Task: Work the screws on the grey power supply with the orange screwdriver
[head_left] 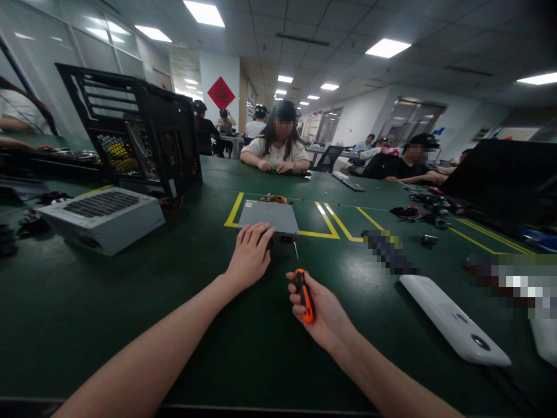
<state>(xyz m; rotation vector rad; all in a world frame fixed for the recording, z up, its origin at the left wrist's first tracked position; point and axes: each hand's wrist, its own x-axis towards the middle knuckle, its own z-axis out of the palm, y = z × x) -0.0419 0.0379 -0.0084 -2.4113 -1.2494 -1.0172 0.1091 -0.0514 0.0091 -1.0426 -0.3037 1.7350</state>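
Observation:
A small grey metal power supply unit (270, 215) lies on the green table in front of me, with bundled coloured wires (275, 199) at its far side. My left hand (250, 255) grips its near left edge, fingers curled over the top. My right hand (317, 305) is closed round the orange and black handle of a screwdriver (306, 296). The thin shaft points up and away, its tip close to the unit's near right corner; I cannot tell whether it touches. The unit's near face is partly hidden by my left fingers.
An open black computer case (143, 130) stands at the left behind a larger grey power supply (108, 217). Yellow tape (322, 235) marks the table (243, 360). A white oblong device (452, 319) lies at right, beyond it cables (418, 209). A person (278, 145) sits opposite.

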